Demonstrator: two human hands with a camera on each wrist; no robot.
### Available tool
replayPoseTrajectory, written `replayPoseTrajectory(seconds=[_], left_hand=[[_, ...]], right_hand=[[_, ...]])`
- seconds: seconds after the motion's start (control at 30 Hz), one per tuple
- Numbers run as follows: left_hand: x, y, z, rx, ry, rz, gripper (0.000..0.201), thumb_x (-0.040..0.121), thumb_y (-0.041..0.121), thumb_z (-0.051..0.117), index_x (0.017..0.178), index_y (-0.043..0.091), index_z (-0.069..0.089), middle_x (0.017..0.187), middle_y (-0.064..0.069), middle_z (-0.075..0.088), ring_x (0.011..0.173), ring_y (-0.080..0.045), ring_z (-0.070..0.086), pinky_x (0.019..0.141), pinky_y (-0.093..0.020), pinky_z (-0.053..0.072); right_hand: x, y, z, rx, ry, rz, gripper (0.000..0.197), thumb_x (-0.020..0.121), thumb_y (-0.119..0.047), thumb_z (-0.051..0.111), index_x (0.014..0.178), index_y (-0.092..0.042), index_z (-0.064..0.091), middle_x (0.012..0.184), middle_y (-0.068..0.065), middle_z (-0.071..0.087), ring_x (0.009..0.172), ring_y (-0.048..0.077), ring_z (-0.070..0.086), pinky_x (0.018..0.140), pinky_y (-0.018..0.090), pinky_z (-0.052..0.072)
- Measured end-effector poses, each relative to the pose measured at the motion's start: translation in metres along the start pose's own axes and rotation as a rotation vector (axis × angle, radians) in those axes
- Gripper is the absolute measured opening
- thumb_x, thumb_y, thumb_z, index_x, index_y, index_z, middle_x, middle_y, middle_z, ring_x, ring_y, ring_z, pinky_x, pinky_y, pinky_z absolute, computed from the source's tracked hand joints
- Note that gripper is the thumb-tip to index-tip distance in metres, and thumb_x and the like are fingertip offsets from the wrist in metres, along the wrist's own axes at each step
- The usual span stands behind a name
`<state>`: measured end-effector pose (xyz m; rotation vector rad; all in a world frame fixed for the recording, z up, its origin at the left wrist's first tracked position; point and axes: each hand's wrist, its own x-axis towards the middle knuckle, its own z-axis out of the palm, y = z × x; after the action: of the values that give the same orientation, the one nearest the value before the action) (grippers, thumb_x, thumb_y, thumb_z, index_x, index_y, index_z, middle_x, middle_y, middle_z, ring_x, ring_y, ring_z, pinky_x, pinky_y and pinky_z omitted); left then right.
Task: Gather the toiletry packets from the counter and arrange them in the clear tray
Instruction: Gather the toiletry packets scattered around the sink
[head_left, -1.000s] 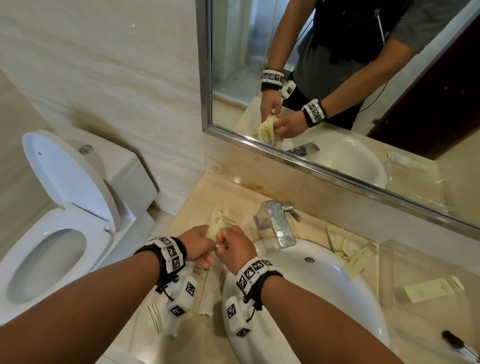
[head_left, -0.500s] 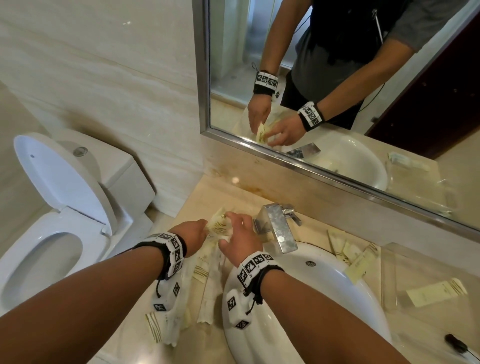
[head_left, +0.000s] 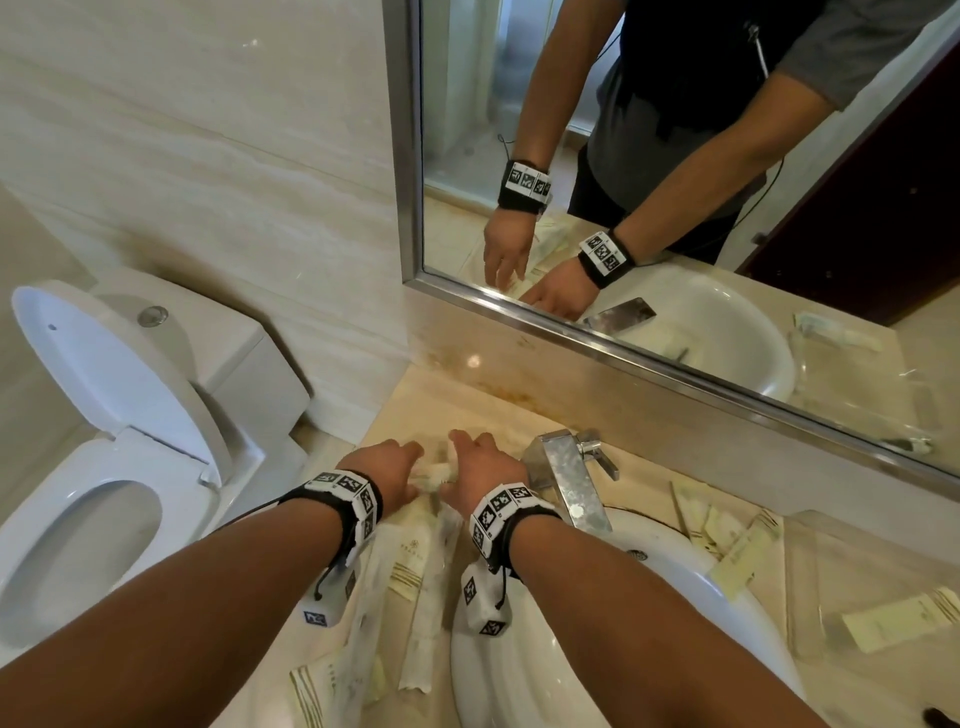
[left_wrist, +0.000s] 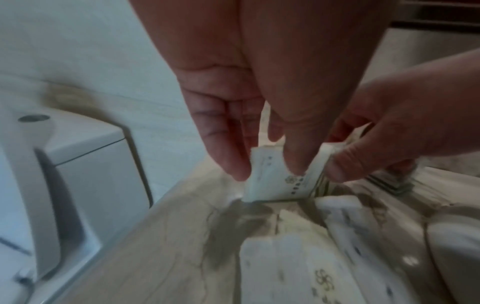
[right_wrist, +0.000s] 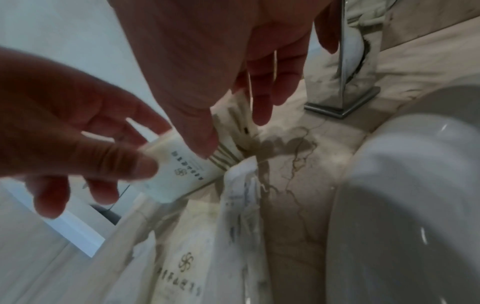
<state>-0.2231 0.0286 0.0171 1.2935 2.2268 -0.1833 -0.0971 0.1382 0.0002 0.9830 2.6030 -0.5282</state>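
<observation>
Item: left hand (head_left: 395, 475) and right hand (head_left: 480, 475), side by side at the back of the counter (head_left: 457, 395), left of the faucet (head_left: 563, 475). Both pinch one small cream packet (left_wrist: 281, 176), which hangs low over the stone; the left wrist view shows left fingertips (left_wrist: 233, 166) on its face and edge, and the right thumb at its far end. Change noted: a second ago the hands were nearer the counter's front edge, fists together, with a packet held upright between them; now they have reached toward the mirror (head_left: 675, 182) and the fingers are spread lower, so the pair appears to be collecting or squaring a further packet from the back rather than carrying anything across. Adjacent stock: several long packets (head_left: 415, 571) lying under the wrists along the basin (head_left: 597, 649) rim, more packets (head_left: 727, 540) right of the faucet. Destination: clear tray (head_left: 802, 587), well apart at the far right, with one packet (head_left: 898, 618) in it. Judgement: the gathering stage is under way, and most stock is not yet transferred.
</observation>
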Motion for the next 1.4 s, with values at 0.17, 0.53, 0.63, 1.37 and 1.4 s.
replayPoseTrajectory(seconds=[0.17, 0.53, 0.63, 1.37, 1.4], left_hand=[[0.007, -0.007, 0.013, -0.032, 0.012, -0.020, 0.057, 0.088, 0.034, 0.064, 0.139, 0.017, 0.043, 0.131, -0.009, 0.056, 0.117, -0.027, 0.057, 0.097, -0.038, 0.049], [0.022, -0.002, 0.013, 0.033, -0.026, -0.053, 0.041, 0.095, 0.031, 0.054, 0.131, 0.013, 0.049, 0.125, -0.012, 0.056, 0.112, -0.031, 0.060, 0.094, -0.039, 0.050], [0.024, 0.002, 0.018, 0.047, -0.037, -0.027, 0.035, 0.095, 0.023, 0.051, 0.128, 0.010, 0.050, 0.122, -0.013, 0.060, 0.110, -0.031, 0.060, 0.093, -0.040, 0.051], [0.018, 0.003, 0.018, -0.131, 0.029, 0.022, 0.028, 0.096, 0.026, 0.048, 0.122, 0.018, 0.054, 0.115, -0.007, 0.067, 0.104, -0.026, 0.064, 0.086, -0.033, 0.050], [0.016, 0.001, 0.014, -0.150, 0.038, 0.027, 0.029, 0.095, 0.027, 0.049, 0.123, 0.019, 0.054, 0.115, -0.007, 0.068, 0.103, -0.026, 0.064, 0.086, -0.033, 0.050]], right_hand=[[0.005, -0.002, 0.008, -0.012, -0.068, -0.047, 0.060, 0.086, -0.038, 0.067, 0.140, -0.024, 0.045, 0.129, 0.009, 0.050, 0.107, 0.031, 0.063, 0.084, 0.041, 0.053], [0.010, -0.004, 0.007, -0.137, -0.105, 0.006, 0.041, 0.090, -0.027, 0.063, 0.127, -0.017, 0.050, 0.121, 0.010, 0.049, 0.097, 0.032, 0.066, 0.068, 0.036, 0.045], [0.013, -0.006, 0.011, -0.086, -0.143, -0.033, 0.040, 0.092, -0.018, 0.058, 0.132, -0.014, 0.052, 0.125, 0.012, 0.048, 0.100, 0.036, 0.065, 0.080, 0.041, 0.055], [0.011, 0.001, 0.016, -0.007, -0.050, -0.067, 0.037, 0.094, -0.021, 0.057, 0.130, -0.016, 0.050, 0.120, 0.011, 0.054, 0.099, 0.037, 0.065, 0.078, 0.042, 0.053], [0.007, 0.001, 0.013, -0.008, -0.027, -0.066, 0.036, 0.094, -0.024, 0.057, 0.128, -0.017, 0.050, 0.118, 0.010, 0.055, 0.099, 0.036, 0.065, 0.078, 0.042, 0.053]])
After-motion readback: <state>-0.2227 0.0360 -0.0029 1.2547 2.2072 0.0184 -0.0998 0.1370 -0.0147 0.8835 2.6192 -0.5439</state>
